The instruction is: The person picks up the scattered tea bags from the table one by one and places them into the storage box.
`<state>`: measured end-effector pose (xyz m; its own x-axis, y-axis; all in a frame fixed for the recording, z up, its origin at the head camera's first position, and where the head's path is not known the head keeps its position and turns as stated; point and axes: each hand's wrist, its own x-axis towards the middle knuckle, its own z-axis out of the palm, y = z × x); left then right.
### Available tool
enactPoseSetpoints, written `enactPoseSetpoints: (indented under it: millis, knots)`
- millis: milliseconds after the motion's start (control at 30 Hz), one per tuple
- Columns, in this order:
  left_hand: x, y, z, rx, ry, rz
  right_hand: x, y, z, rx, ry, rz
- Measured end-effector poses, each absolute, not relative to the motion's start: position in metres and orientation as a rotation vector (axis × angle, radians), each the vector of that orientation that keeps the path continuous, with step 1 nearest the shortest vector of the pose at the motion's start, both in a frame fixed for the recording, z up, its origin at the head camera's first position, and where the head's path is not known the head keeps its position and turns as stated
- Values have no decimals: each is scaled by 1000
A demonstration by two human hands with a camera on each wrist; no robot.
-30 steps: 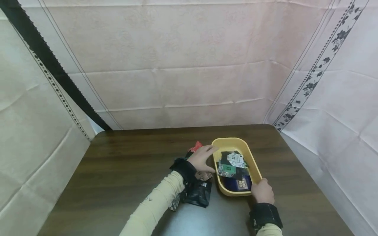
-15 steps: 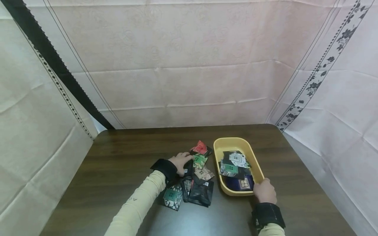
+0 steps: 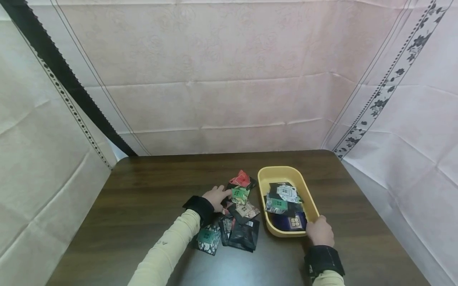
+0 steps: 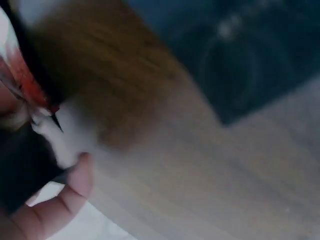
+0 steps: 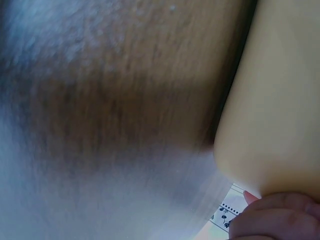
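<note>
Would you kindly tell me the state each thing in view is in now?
Yellow tray: upright, holding packets.
Packets inside: overlapping.
Loose packets: piled on the table, left of the tray.
Left hand: pinching a dark packet.
Right hand: gripping the tray's near right corner.

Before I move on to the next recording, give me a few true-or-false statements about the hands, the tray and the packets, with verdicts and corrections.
1. The right hand holds the yellow tray at its near right corner. True.
2. The left hand is inside the yellow tray. False: it is at the loose packets on the table.
3. A dark blue packet lies in the yellow tray. True.
4. The packet with the red patch lies inside the yellow tray. False: it lies outside, to the left of the tray.
5. A bright green packet lies right beside the left hand. True.
</note>
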<state>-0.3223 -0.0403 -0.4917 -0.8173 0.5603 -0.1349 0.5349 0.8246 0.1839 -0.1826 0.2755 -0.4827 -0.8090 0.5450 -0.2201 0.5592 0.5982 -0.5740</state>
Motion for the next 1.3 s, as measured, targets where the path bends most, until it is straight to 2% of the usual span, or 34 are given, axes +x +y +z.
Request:
enactPoseSetpoints:
  millis: [300,700,1000,1300]
  knots:
    - [-329,-35,-460,1007,2771,515,-181,280,-481,973,2793,-1007]
    - [-311,25,-429,1238,2717,486,-182,281,-484,984,2793,-1002]
    - [-305,75,-426,1257,2717,501,-181,280,-484,979,2799,-1022]
    - [-302,115,-426,1169,2767,566,-183,276,-484,980,2780,-1035]
